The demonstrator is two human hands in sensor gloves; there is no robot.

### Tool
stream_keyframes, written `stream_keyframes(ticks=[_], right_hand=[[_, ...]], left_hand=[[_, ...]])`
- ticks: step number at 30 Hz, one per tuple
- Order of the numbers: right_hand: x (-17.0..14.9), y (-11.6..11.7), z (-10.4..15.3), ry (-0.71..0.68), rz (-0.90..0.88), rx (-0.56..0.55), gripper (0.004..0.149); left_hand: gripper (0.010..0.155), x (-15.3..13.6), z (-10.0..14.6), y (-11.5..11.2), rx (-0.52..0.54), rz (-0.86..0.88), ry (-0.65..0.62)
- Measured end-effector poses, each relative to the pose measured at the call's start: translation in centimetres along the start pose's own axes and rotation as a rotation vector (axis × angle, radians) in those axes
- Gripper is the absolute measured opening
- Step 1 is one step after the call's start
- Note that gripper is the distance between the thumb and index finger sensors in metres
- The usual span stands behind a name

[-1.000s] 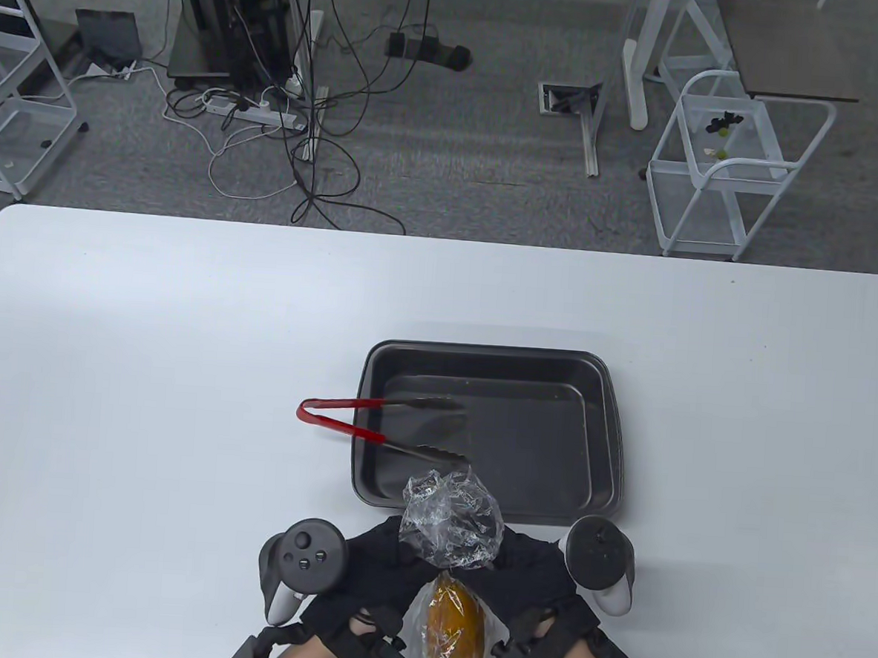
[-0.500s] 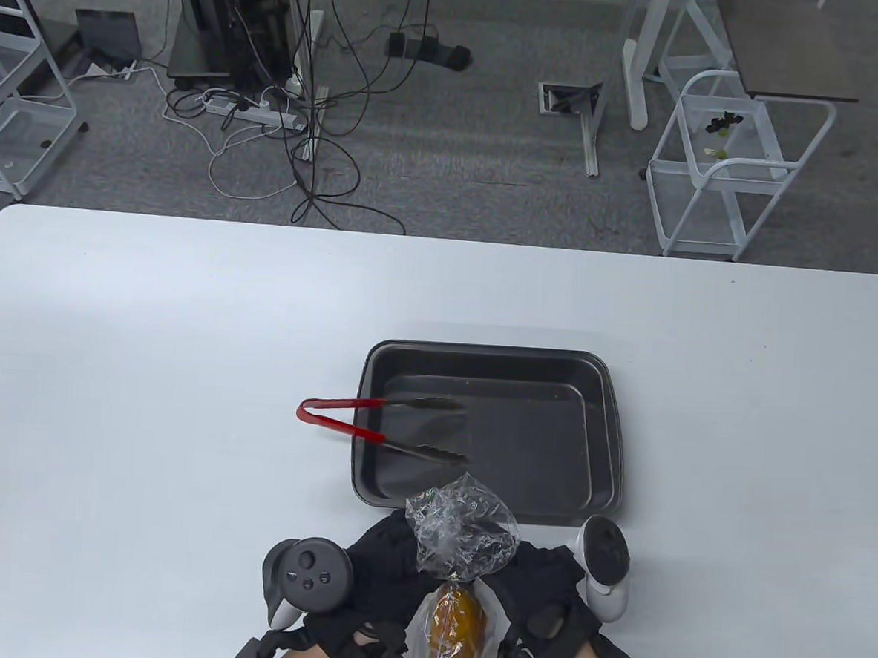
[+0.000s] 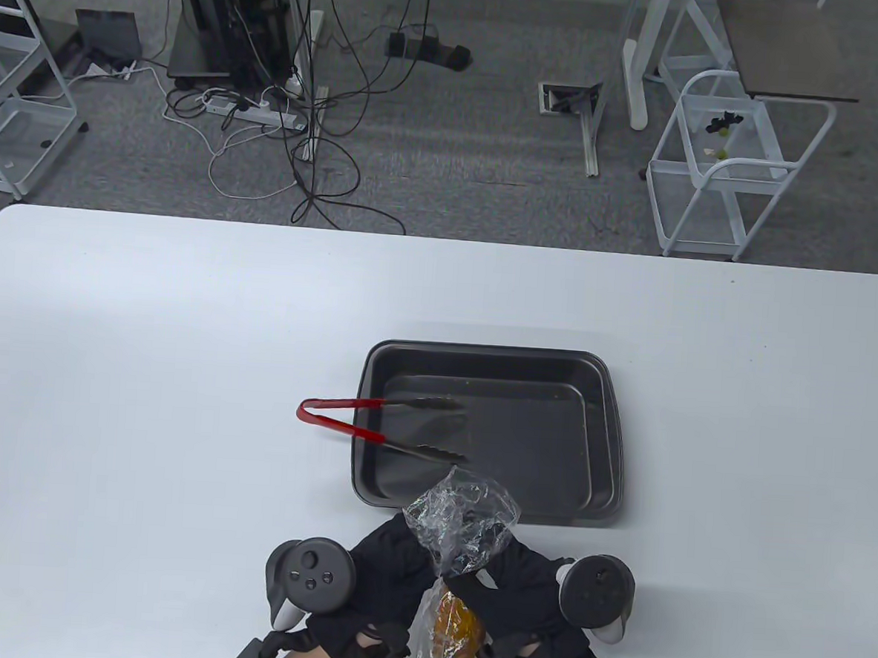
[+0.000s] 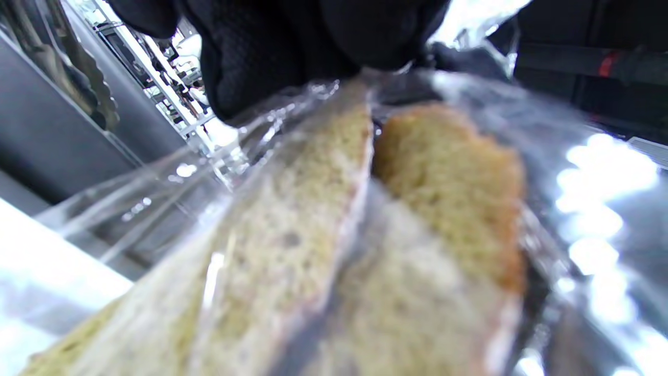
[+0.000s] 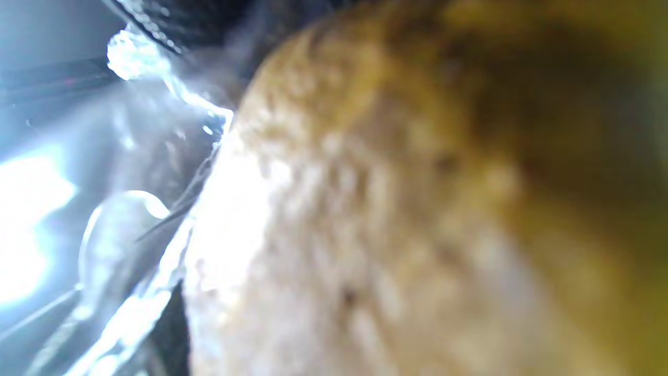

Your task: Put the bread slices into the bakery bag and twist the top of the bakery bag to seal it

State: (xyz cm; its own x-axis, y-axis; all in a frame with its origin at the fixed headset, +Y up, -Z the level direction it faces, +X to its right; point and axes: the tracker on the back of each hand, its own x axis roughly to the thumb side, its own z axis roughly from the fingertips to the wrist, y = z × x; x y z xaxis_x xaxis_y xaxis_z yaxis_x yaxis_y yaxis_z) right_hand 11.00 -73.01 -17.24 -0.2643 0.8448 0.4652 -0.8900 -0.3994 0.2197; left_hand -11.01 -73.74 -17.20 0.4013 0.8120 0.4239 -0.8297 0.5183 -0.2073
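A clear bakery bag (image 3: 460, 523) stands at the table's near edge with its crumpled top gathered above my hands. Golden bread slices (image 3: 453, 618) show through the plastic lower down. Both gloved hands grip the bag's neck: my left hand (image 3: 387, 571) from the left, my right hand (image 3: 524, 583) from the right. In the left wrist view the left hand's fingers (image 4: 292, 47) pinch the plastic just above two bread slices (image 4: 376, 230). The right wrist view is filled by blurred bread (image 5: 417, 209) and shiny bag film (image 5: 135, 172).
A dark baking tray (image 3: 603, 458) sits just beyond the bag. Red-handled tongs (image 3: 374, 422) rest across the tray's left rim, their tips inside it. The white table (image 3: 146, 370) stretches left and right. Carts and cables stand on the floor beyond.
The bag's gathered top has turned and narrowed between my hands. My right hand rolled over, its tracker swinging down and toward the bag. The left hand shifted slightly nearer.
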Motion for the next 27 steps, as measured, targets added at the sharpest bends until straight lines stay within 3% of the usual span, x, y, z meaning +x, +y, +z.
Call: stream_keyframes(ticks=[12,19,22,27], right_hand=[[2.1,1.0,1.5,-0.057,0.351,-0.287,0.052],[2.5,1.3,2.0,-0.024,0.453,-0.351,0.056],[2.4,1.2,1.8,0.012,0.454,-0.352,0.065],[2.1,0.8,1.8,0.010,0.442,-0.349,0.055]], left_hand=[[0.052,0.9,-0.1,-0.6,-0.044,-0.041,-0.020],[0.055,1.1,0.0,-1.2,-0.046,-0.074,-0.022],[0.056,1.2,0.0,-1.5,-0.049,-0.077,-0.018],[0.058,1.2,0.0,-1.8,-0.052,-0.085,-0.019]])
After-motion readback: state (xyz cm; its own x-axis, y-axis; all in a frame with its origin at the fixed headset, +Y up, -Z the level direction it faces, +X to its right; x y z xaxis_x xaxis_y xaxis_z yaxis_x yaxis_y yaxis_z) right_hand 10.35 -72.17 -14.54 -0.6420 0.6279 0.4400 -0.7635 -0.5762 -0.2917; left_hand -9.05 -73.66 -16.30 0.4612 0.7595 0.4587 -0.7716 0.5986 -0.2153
